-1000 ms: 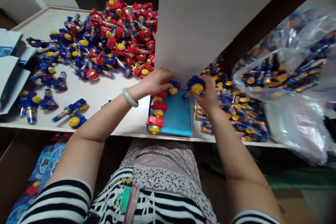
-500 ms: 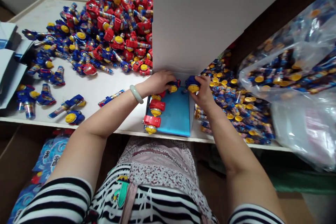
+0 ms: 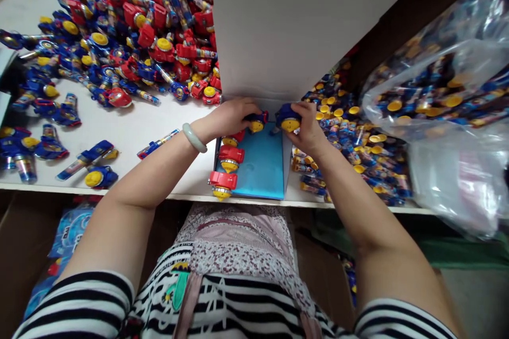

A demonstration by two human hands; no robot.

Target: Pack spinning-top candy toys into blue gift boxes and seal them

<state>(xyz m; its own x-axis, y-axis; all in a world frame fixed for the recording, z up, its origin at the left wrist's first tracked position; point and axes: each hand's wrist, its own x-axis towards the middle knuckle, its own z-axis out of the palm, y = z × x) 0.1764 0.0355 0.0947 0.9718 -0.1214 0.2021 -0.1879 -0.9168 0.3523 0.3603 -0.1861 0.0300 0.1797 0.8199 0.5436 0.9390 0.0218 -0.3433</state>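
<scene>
My left hand (image 3: 234, 116), with a pale bangle on its wrist, is closed around a blue toy (image 3: 256, 123) with a yellow spinning-top-like end. It holds this toy at the far left corner of a blue-lined open box (image 3: 260, 169). Three red toys (image 3: 223, 183) with yellow tips stand in a column along the box's left side. At the far right corner, my right hand (image 3: 308, 130) grips another blue toy (image 3: 290, 121) with a yellow end between thumb and fingers. The lower parts of both held toys are partly hidden.
A tall white panel (image 3: 298, 26) rises behind the box. Left of it lies a heap of red and blue toys (image 3: 163, 45). To the right are many yellow-capped tubes (image 3: 350, 143) and a clear plastic bag (image 3: 449, 143) with more tubes. The table's front edge (image 3: 191, 197) is near my apron.
The whole view has shifted, so the table's contents appear farther left and slightly higher. Both hands keep their grips on the blue toys at the far end of the box.
</scene>
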